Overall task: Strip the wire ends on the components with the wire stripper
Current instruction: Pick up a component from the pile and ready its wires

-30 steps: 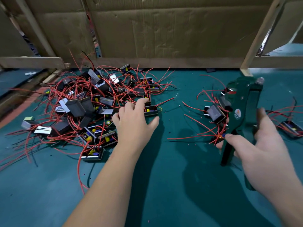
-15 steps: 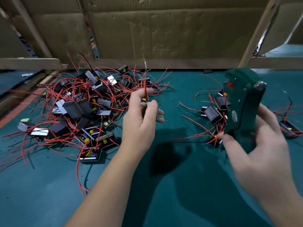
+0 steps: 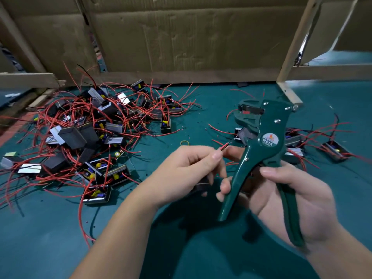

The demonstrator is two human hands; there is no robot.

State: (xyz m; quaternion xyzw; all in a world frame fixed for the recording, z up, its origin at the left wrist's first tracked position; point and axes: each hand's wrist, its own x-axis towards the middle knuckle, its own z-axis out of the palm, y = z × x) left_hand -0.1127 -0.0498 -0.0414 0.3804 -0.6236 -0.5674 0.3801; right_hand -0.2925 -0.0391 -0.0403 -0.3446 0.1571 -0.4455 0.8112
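We've got a teal matte desk with creased cardboard behind. The component under our left hand is mostly hidden, with only a dark corner showing. That hand pinches its thin red wire near the tip. Our right hand grips the glossy green wire stripper, upright with handles spread, just beside the wire end.
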